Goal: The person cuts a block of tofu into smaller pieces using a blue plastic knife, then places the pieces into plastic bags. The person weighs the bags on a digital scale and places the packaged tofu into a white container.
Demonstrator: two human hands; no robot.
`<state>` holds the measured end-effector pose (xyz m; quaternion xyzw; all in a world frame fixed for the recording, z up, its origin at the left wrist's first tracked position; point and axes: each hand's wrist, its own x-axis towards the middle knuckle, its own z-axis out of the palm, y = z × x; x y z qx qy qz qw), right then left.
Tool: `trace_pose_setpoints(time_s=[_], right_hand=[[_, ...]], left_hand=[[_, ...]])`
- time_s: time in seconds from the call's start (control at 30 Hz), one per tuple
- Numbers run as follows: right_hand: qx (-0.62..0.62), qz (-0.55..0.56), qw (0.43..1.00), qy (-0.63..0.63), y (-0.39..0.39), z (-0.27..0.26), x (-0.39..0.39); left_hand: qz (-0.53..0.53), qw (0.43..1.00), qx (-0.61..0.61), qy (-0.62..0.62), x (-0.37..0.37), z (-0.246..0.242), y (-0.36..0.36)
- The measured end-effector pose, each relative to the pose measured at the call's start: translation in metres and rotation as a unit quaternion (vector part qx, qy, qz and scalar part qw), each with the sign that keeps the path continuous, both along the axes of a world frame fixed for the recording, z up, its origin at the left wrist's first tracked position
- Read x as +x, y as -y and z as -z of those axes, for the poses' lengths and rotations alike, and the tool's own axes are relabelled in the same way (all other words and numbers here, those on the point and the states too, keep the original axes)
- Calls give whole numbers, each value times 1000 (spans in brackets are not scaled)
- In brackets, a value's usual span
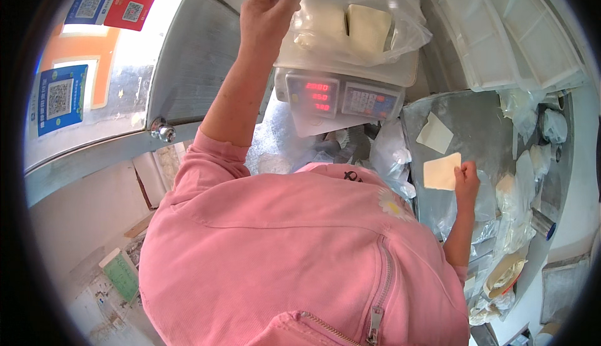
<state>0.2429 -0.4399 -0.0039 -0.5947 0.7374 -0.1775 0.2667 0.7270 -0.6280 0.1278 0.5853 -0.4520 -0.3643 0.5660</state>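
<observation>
My left hand (268, 15) pinches the edge of a clear plastic bag (407, 22) on the platform of an electronic price scale (375, 99). Two pale cream stacks or blocks, probably of food, lie inside the bag; the right block (368, 26) shows most plainly. The scale's red digits are lit. Over to the right, my right hand (466, 182) grips a thin, pale square sheet (441, 172) by its edge, above a grey metal counter (425, 207). Another pale sheet (435, 132) lies flat on that counter, just beyond the held one.
White plastic trays (502, 31) lean at the upper right. Crumpled plastic bags (509, 205) and a metal cylinder (543, 224) line the counter's right side. A door knob (163, 130) juts out at left, near payment-code signs (61, 99). Another plastic bag (389, 153) hangs below the scale.
</observation>
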Motion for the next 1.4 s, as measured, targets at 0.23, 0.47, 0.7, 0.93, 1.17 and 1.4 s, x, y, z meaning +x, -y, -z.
trace_pose_setpoints(time_s=[0.23, 0.47, 0.7, 0.93, 1.17, 1.4], right_hand=[[-39, -12, 975, -221, -1, 56, -2], [-158, -233, 949, 143, 92, -90, 167], [-74, -422, 903, 14, 253, -123, 339], [-193, -468, 850, -147, 230, -50, 353], [48, -458, 885, 75, 274, -60, 341], [64, -451, 889, 50, 276, -72, 346]], left_hand=[[1, 1000, 24, -17, 3, -5, -11], [71, 995, -3, -65, -1, -19, -18], [105, 991, 25, -79, 6, -27, -28], [110, 991, 72, -27, 29, -15, -43], [108, 989, 57, 77, 37, -5, -34], [67, 971, 6, 229, 28, 4, -34]])
